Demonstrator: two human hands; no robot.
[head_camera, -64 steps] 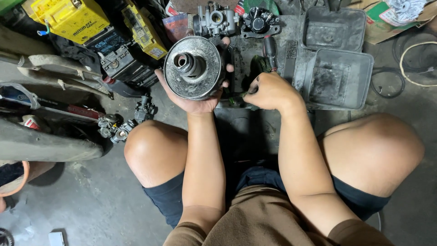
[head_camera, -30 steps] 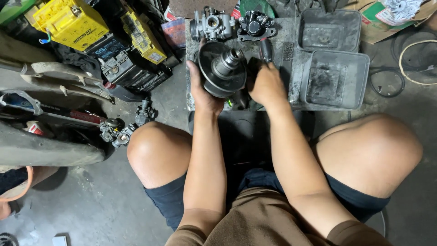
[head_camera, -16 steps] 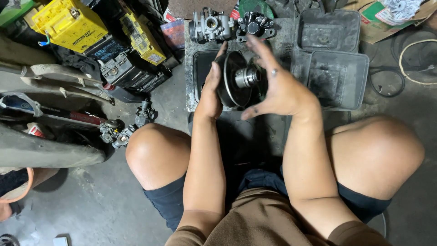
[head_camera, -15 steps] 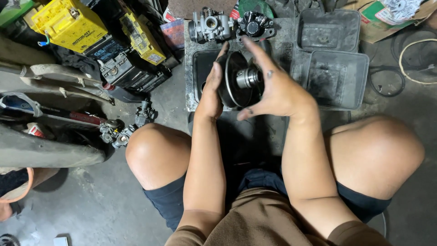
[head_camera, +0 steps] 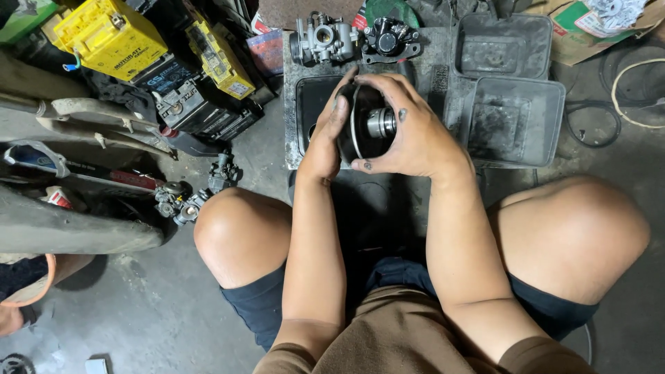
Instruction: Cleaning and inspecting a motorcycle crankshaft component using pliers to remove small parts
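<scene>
Surroundings: a carburetor (head_camera: 323,40) and a black caliper (head_camera: 391,39) are lying at the far edge of the dark mat (head_camera: 433,73), just beyond the hands; two grey trays (head_camera: 516,118) are sitting to the right, yellow batteries (head_camera: 111,34) far left, a small engine part (head_camera: 181,197) near the left knee.
In the way: the right hand is covering much of the pulley's right side; a black tray (head_camera: 312,104) is lying under it.
Pulley (head_camera: 370,123): a round dark metal disc with a bright rim line and a shiny steel hub, being held on edge above the mat, hub pointing right.
Left hand (head_camera: 325,135): pressing flat against the pulley's left face, fingers straight.
Right hand (head_camera: 409,128): curling around the pulley's rim, fingers spread over top and bottom.
</scene>
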